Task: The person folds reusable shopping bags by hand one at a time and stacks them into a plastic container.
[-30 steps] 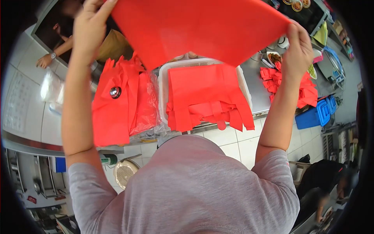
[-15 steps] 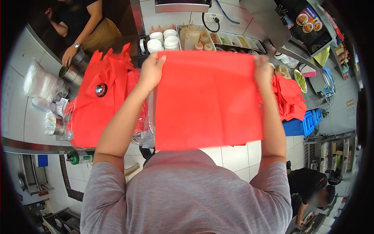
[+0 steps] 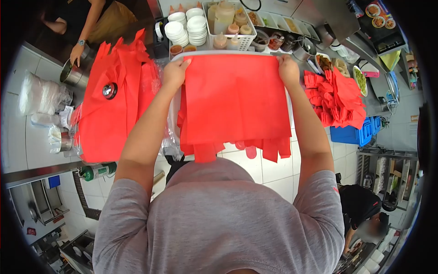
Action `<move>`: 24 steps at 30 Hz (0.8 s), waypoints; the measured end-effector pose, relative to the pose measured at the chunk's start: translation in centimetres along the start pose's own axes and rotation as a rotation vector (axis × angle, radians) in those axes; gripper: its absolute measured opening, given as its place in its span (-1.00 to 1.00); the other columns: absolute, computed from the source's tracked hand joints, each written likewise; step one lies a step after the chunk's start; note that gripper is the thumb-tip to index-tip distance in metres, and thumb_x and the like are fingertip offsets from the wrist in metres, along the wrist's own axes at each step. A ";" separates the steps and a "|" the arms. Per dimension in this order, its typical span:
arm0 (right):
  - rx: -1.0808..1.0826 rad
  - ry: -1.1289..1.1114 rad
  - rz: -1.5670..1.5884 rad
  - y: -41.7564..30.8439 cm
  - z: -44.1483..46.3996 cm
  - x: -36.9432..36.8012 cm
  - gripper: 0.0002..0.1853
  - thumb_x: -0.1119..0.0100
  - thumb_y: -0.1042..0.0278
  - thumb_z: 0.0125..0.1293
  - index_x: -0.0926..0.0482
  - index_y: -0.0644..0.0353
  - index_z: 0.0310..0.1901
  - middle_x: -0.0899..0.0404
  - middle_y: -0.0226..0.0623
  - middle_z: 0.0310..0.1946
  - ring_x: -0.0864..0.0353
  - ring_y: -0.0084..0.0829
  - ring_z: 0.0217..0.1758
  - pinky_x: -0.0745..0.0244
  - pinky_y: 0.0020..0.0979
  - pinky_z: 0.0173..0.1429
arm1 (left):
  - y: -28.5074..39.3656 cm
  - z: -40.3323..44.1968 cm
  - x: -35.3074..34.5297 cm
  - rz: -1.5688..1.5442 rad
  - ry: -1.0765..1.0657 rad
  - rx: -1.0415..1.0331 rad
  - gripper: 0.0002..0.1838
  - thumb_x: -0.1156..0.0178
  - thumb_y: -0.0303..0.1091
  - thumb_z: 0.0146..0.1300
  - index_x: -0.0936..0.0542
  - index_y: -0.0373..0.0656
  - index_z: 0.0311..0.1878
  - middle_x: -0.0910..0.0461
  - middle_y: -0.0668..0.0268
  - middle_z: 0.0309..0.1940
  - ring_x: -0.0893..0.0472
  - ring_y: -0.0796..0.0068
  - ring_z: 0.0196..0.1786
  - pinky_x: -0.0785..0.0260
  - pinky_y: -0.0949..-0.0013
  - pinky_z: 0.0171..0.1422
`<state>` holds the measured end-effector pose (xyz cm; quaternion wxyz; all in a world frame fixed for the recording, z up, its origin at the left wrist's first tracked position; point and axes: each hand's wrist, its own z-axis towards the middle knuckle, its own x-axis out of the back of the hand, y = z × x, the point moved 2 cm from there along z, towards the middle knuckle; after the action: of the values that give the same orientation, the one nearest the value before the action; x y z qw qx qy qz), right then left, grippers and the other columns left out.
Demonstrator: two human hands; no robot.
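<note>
Over the white tray (image 3: 228, 52) in the head view, holds red sheet (image 3: 237, 96) by its upper corners, pinched in left grip (image 3: 177, 72) and right grip (image 3: 289, 71), above red strips (image 3: 205, 153). Shows food-picture panel (image 3: 382, 16) at upper right, with lettering too small to read.

White tiles cover the wall (image 3: 13, 123) at nine o'clock and the brightly lit floor (image 3: 264, 176) toward four, with metal shelves (image 3: 43, 201) near eight and a storage rack (image 3: 392, 178) between three and four.
</note>
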<state>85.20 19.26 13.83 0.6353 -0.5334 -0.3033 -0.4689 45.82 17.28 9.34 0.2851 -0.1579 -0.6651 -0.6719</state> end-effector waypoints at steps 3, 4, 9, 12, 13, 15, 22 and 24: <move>0.328 0.350 -0.076 -2.7 -0.7 0.5 -0.72 -0.16 0.24 0.31 -0.52 0.22 -0.04 -0.58 -0.14 -0.11 -0.55 -0.04 -0.01 -0.47 -0.09 0.05 | 4.4 -0.8 1.8 0.305 -0.040 0.106 -0.54 -0.18 0.04 0.30 -0.66 -0.25 -0.13 -0.64 -0.06 -0.15 -0.61 -0.11 -0.11 -0.45 0.07 0.07; 0.325 0.354 -0.076 -4.2 -1.4 0.5 -0.72 -0.16 0.24 0.31 -0.52 0.22 -0.04 -0.58 -0.14 -0.11 -0.55 -0.04 -0.01 -0.47 -0.09 0.05 | 6.3 -2.2 2.2 0.348 0.087 -0.036 -0.50 -0.17 0.06 0.30 -0.57 -0.20 0.06 -0.54 -0.02 0.07 -0.53 -0.04 0.09 -0.38 0.08 0.20; 0.579 -0.019 -0.119 -8.0 -5.2 -4.8 -0.43 -0.15 0.00 0.33 -0.38 0.11 0.28 -0.33 -0.08 0.32 -0.26 -0.07 0.42 -0.12 0.03 0.46 | 5.9 -5.9 -4.6 0.697 -0.085 -0.586 -0.20 -0.12 0.22 0.26 -0.22 0.03 0.47 0.04 0.13 0.56 -0.04 0.03 0.55 0.08 -0.14 0.55; 0.530 -0.145 -0.298 -4.3 -7.7 -9.1 -0.24 -0.06 -0.22 0.32 -0.21 -0.01 0.45 -0.03 -0.14 0.52 0.09 -0.15 0.60 0.28 0.11 0.58 | 1.5 -7.4 -6.9 0.707 -0.248 -0.482 -0.11 -0.10 0.33 0.20 -0.17 0.11 0.51 0.16 0.22 0.59 0.19 0.12 0.62 0.38 -0.36 0.53; 0.457 -0.222 -0.317 -4.2 -7.6 -9.1 -0.17 0.01 -0.33 0.30 -0.13 -0.06 0.50 0.08 -0.19 0.56 0.20 -0.18 0.63 0.34 0.10 0.59 | 1.5 -7.8 -6.6 0.731 -0.300 -0.406 -0.07 -0.13 0.34 0.17 -0.12 0.15 0.53 0.22 0.24 0.60 0.24 0.14 0.62 0.46 -0.40 0.52; 0.455 -0.200 -0.316 -4.5 -6.9 -8.9 -0.18 -0.01 -0.33 0.30 -0.15 -0.07 0.49 0.06 -0.20 0.55 0.17 -0.15 0.62 0.32 0.11 0.59 | 1.5 -7.6 -6.3 0.756 -0.337 -0.320 -0.03 -0.17 0.35 0.12 -0.09 0.20 0.54 0.28 0.26 0.61 0.29 0.18 0.63 0.52 -0.49 0.47; 0.458 -0.196 -0.331 -5.0 -7.5 -9.3 -0.17 -0.10 -0.31 0.25 -0.21 -0.06 0.47 0.04 -0.23 0.55 0.16 -0.13 0.62 0.29 0.12 0.58 | 2.2 -7.1 -3.5 0.348 -0.379 -0.264 -0.19 -0.26 0.09 0.21 -0.23 0.08 0.49 0.01 0.12 0.55 0.05 0.07 0.59 0.21 -0.15 0.58; 0.448 -0.250 -0.310 -5.4 -7.2 -8.8 -0.19 -0.16 -0.23 0.24 -0.24 -0.04 0.45 0.03 -0.19 0.55 0.13 -0.11 0.61 0.26 0.14 0.57 | 3.4 -8.1 2.2 0.156 -0.230 -0.348 -0.29 -0.29 -0.04 0.22 -0.33 0.02 0.42 -0.14 0.10 0.48 -0.10 0.09 0.53 0.07 -0.01 0.56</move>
<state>76.08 14.78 6.41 0.6157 -0.3810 -0.5530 -0.4123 47.46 9.13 12.88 0.2272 -0.3312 -0.5529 -0.7300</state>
